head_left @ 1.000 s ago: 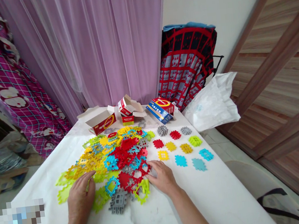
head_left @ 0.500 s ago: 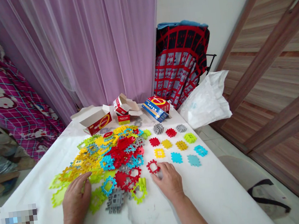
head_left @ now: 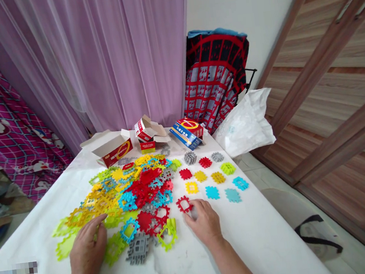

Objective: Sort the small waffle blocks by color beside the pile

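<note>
My right hand (head_left: pixel 204 221) rests on the white table with its fingers closed at the right edge of a red square frame block (head_left: pixel 184 204) with toothed edges. My left hand (head_left: pixel 88 244) lies over the near left side of the pile, beside lime green toothed blocks (head_left: pixel 114 249). Its fingers are stretched forward and the thumb stands apart, with nothing visible between them. The heap of interlocking plastic blocks (head_left: pixel 145 187) holds yellow, red, blue, grey and green pieces. Nearest me in it are a grey window block (head_left: pixel 138 248) and a green frame block (head_left: pixel 166 237).
Right of the heap, several blocks stand apart in loose rows, among them a yellow window block (head_left: pixel 192 188) and a blue block (head_left: pixel 212 192). Opened cardboard boxes (head_left: pixel 114 151) line the far edge. A white bag (head_left: pixel 245 125) sits at the far right corner.
The whole view has shifted slightly, so things appear a little further left. Both hands keep nearly the same places, and the red frame block stays at my right fingertips.
</note>
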`<state>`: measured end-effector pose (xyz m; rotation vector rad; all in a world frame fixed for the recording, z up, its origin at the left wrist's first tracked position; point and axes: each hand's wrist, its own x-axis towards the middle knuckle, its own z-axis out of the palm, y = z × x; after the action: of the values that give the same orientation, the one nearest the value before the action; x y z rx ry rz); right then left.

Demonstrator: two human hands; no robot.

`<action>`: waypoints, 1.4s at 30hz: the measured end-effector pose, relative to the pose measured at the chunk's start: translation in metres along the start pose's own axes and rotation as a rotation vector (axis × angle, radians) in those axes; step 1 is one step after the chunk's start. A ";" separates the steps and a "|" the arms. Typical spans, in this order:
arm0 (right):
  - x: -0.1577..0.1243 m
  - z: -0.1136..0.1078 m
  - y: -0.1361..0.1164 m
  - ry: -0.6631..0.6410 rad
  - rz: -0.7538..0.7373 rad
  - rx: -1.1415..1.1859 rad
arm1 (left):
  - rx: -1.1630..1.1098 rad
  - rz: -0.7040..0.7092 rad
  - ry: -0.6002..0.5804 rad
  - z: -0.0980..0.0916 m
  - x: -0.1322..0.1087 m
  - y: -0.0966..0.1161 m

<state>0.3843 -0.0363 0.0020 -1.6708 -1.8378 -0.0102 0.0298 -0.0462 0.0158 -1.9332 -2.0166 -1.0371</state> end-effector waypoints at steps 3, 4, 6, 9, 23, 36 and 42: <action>0.006 -0.002 0.008 0.078 0.036 0.033 | 0.003 -0.015 0.011 0.002 -0.001 -0.002; 0.012 -0.003 0.014 0.108 0.054 0.037 | -0.001 -0.020 0.015 0.003 -0.001 -0.003; 0.032 -0.008 0.031 0.160 0.103 0.026 | -0.012 -0.027 0.015 0.003 -0.002 -0.004; 0.077 -0.020 0.061 0.182 0.166 -0.030 | -0.032 -0.039 0.001 0.002 -0.001 -0.005; 0.161 -0.018 0.116 0.018 0.382 -0.213 | -0.117 -0.135 -0.006 0.017 -0.008 -0.033; 0.167 -0.016 0.116 -0.042 0.373 -0.227 | -0.204 -0.284 -0.012 0.008 -0.004 -0.016; 0.166 -0.020 0.113 -0.084 0.374 -0.252 | -0.196 -0.305 -0.037 0.007 -0.004 -0.016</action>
<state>0.4974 0.1245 0.0485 -2.2015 -1.6066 -0.0143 0.0175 -0.0438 0.0027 -1.7768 -2.3650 -1.3209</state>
